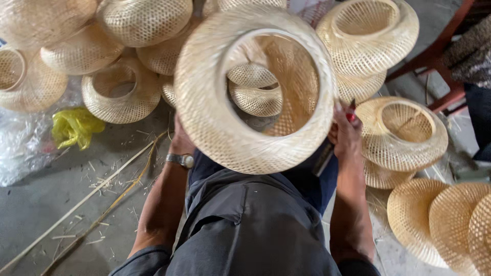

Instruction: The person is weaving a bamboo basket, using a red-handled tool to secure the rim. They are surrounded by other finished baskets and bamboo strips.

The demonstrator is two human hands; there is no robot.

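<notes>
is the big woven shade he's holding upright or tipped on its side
Tipped on its side: the large round woven bamboo shade has its open ring facing the camera, and other shades show through it.

Single head-worn view, looking steeply down over the person's lap to the concrete floor (46,204). Close range: a woven bamboo shade (255,87) fills the upper centre. No second view to compare.

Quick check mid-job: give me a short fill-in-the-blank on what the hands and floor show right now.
1. Both hands hold up a woven bamboo ____.
2. The left hand wears a ____ at the wrist.
3. The right hand also grips a tool with a ____ handle.
4. The crumpled plastic bag on the floor is ____.

Missing: lampshade; watch; red; yellow
</notes>
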